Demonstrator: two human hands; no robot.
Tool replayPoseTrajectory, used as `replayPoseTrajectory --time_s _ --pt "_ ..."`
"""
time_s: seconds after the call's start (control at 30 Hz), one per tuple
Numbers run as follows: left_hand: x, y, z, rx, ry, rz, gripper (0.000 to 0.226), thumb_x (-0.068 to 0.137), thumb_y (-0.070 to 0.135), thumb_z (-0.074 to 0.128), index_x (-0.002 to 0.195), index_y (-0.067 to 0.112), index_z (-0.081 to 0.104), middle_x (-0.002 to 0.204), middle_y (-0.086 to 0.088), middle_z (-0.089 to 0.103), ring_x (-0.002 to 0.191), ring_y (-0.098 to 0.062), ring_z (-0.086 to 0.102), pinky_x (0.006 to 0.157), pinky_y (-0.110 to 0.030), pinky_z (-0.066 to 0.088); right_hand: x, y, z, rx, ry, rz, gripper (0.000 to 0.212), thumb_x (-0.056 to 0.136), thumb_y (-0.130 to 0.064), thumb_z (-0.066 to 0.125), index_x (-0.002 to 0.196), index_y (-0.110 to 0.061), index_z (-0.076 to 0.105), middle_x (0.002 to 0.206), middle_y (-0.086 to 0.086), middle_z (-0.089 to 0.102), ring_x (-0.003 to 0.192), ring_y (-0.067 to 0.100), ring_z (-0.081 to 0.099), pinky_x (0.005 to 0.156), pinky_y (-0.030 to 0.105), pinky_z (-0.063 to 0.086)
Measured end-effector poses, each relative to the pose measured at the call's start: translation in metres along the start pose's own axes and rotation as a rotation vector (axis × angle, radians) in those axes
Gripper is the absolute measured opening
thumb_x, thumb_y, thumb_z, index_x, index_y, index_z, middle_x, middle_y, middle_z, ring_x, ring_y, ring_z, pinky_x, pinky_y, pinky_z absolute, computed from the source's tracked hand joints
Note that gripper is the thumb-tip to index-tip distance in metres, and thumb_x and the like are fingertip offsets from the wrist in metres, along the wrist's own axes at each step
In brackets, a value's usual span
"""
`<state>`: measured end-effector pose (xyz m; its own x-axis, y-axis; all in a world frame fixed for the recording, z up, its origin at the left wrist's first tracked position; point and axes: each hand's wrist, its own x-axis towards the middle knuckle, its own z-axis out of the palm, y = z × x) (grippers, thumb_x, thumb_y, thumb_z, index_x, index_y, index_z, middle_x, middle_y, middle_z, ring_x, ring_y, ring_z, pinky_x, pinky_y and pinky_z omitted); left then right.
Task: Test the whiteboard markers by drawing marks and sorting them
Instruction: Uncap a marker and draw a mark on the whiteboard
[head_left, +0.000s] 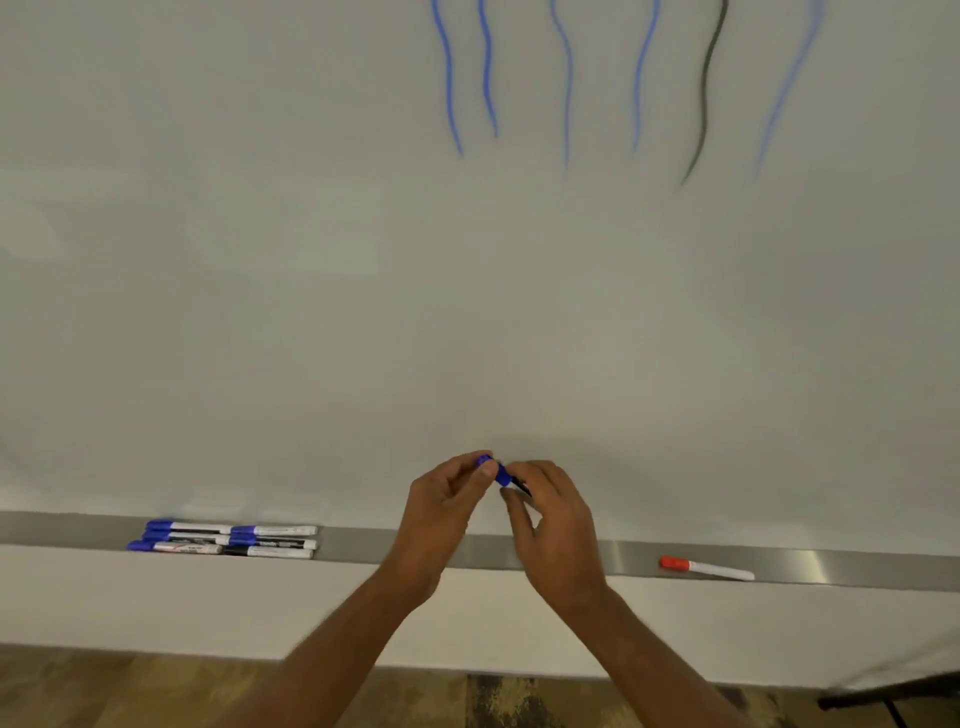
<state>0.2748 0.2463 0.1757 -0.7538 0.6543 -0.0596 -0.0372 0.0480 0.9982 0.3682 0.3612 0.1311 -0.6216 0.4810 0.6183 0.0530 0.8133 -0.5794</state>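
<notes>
Both hands meet in front of the whiteboard, just above its metal tray. My left hand pinches the blue cap of a marker, and my right hand grips the marker's body, which is mostly hidden by the fingers. Whether the cap is on or off I cannot tell. Several blue wavy marks and one black wavy mark run down the top of the board. Several blue-capped markers lie grouped on the tray at the left. A red-capped marker lies alone on the tray at the right.
Below the tray is a white wall band, then a wooden floor. A dark stand leg juts in at the bottom right corner.
</notes>
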Motion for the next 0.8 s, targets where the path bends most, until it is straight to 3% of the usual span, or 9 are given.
replayPoseTrajectory --time_s 0.13,0.23,0.33,0.4,0.47,0.6,0.73,0.8 --pt "-0.016 0.049 -0.01 -0.18 -0.065 0.04 0.025 0.098 0.027 0.061 0.115 0.013 0.073 0.109 -0.006 0.076 0.107 -0.019 0.071 0.103 -0.035 0.052 0.019 -0.057 -0.021 0.216 0.019 0.041 0.028 0.094 -0.01 0.067 0.121 -0.015 0.065 0.108 -0.006 0.067 0.101 0.01 0.067 0.088 0.02 0.055" --pt "-0.026 0.079 -0.019 -0.216 -0.134 0.102 0.028 0.102 0.024 0.052 0.115 0.008 0.072 0.115 -0.01 0.074 0.112 -0.024 0.068 0.105 -0.037 0.05 0.036 -0.094 -0.041 0.447 0.015 0.289 0.024 0.091 -0.016 0.072 0.113 -0.025 0.068 0.096 -0.009 0.072 0.092 0.011 0.07 0.081 0.02 0.057" --pt "-0.036 0.107 -0.031 -0.205 -0.215 0.166 0.031 0.104 0.026 0.048 0.116 0.008 0.071 0.118 -0.016 0.071 0.111 -0.033 0.066 0.101 -0.04 0.052 0.053 -0.13 -0.061 0.539 -0.069 0.338 0.01 0.094 -0.026 0.066 0.1 -0.022 0.074 0.08 -0.004 0.073 0.074 0.011 0.069 0.069 0.022 0.055" --pt "-0.042 0.126 -0.039 -0.198 -0.243 0.201 0.032 0.103 0.028 0.048 0.114 0.01 0.071 0.118 -0.02 0.069 0.102 -0.031 0.066 0.09 -0.035 0.055 0.062 -0.15 -0.07 0.571 -0.118 0.334 0.016 0.097 -0.026 0.062 0.094 -0.018 0.076 0.075 0.0 0.073 0.066 0.01 0.066 0.063 0.02 0.052" --pt "-0.046 0.141 -0.045 -0.205 -0.262 0.21 0.032 0.103 0.029 0.048 0.113 0.007 0.07 0.118 -0.016 0.071 0.104 -0.026 0.067 0.088 -0.032 0.054 0.068 -0.166 -0.077 0.617 -0.139 0.361 0.023 0.099 -0.025 0.061 0.084 -0.014 0.075 0.067 0.003 0.068 0.058 0.012 0.058 0.056 0.018 0.046" --pt "-0.05 0.165 -0.05 -0.243 -0.243 0.213 0.032 0.103 0.025 0.05 0.113 0.001 0.067 0.113 -0.014 0.074 0.109 -0.031 0.069 0.091 -0.037 0.052 0.077 -0.193 -0.081 0.56 -0.041 0.378 0.034 0.098 -0.027 0.061 0.07 -0.009 0.068 0.054 0.003 0.055 0.049 0.012 0.043 0.049 0.02 0.037" --pt "-0.056 0.187 -0.048 -0.318 -0.176 0.22 0.028 0.102 0.02 0.053 0.109 -0.002 0.069 0.104 -0.016 0.076 0.102 -0.035 0.071 0.081 -0.034 0.058 0.088 -0.217 -0.083 0.47 0.071 0.338 0.042 0.097 -0.027 0.062 0.058 -0.012 0.06 0.048 0.0 0.048 0.046 0.012 0.04 0.05 0.024 0.037" --pt "-0.057 0.198 -0.05 -0.333 -0.124 0.26 0.024 0.101 0.019 0.055 0.106 -0.001 0.069 0.101 -0.016 0.077 0.1 -0.034 0.072 0.088 -0.038 0.059 0.09 -0.224 -0.085 0.415 0.107 0.309 0.045 0.096 -0.032 0.063 0.058 -0.007 0.058 0.048 0.008 0.047 0.046 0.011 0.04 0.05 0.024 0.037"
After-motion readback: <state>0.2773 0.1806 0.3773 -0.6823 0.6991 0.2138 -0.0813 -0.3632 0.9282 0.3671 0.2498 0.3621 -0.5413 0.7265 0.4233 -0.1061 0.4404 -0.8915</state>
